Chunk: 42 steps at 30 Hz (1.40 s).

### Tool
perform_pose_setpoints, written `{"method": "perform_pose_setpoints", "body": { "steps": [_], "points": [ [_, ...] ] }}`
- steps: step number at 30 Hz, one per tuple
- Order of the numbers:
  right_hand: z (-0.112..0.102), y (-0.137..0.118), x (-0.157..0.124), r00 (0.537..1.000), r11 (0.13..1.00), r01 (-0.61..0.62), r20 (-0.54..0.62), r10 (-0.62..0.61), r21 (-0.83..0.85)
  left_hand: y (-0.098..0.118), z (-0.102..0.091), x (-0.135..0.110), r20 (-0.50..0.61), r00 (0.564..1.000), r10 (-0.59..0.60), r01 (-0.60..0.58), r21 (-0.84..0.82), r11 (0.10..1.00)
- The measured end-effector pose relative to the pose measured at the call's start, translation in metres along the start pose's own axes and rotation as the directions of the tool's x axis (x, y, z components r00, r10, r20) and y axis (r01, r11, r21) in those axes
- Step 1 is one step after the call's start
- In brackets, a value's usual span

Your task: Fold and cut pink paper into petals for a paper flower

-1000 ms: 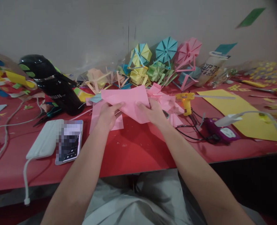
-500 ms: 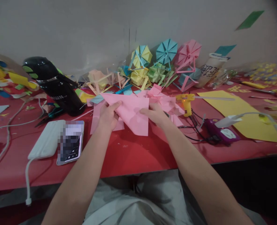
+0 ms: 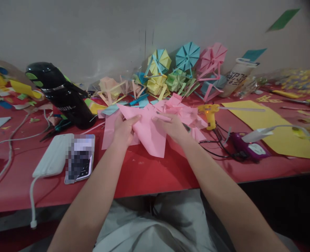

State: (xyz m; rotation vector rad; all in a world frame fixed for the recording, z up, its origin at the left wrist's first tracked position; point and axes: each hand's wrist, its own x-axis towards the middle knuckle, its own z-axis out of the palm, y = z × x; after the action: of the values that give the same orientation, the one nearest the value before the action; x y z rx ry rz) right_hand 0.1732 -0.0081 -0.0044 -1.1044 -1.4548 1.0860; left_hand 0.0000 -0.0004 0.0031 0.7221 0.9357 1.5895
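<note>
both hands grip pink paper; phone left, glue gun right, pinwheels behind

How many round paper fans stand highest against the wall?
3: yellow-and-blue fan at left, blue fan in the middle, pink fan at right. Others may be hidden in the jumbled folded paper below.

This is a paper-craft workplace: a red desk against a plain wall carries folded paper pinwheels, coloured paper sheets, a yellow glue gun and paper scraps.
</note>
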Motion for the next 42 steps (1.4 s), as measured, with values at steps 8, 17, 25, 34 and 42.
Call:
{"method": "perform_pose_setpoints", "body": {
  "steps": [8, 17, 25, 34, 42],
  "points": [
    [0.000, 0.002, 0.005, 0.997, 0.995, -0.023, -0.074, 0.030, 0.095, -0.001, -0.001, -0.001, 0.050, 0.998, 0.027, -0.028, 0.019, 0.999],
    [-0.002, 0.003, 0.005, 0.995, 0.987, -0.040, -0.080, 0.053, 0.153, 0.005, -0.002, -0.001, 0.070, 0.997, 0.034, -0.034, 0.008, 0.999],
    [-0.003, 0.002, 0.005, 0.995, 0.990, -0.021, -0.095, 0.034, 0.140, 0.019, -0.013, 0.006, -0.023, 0.998, 0.062, -0.062, 0.009, 0.998],
    [-0.005, 0.004, 0.006, 0.998, 0.994, 0.012, -0.067, -0.005, 0.107, 0.022, -0.014, 0.008, -0.072, 0.997, 0.040, -0.043, -0.046, 0.998],
    [-0.006, 0.001, 0.005, 0.997, 0.993, -0.023, -0.076, 0.032, 0.120, 0.022, -0.019, 0.011, -0.058, 0.996, 0.073, -0.073, -0.001, 0.997]
  ]
}}
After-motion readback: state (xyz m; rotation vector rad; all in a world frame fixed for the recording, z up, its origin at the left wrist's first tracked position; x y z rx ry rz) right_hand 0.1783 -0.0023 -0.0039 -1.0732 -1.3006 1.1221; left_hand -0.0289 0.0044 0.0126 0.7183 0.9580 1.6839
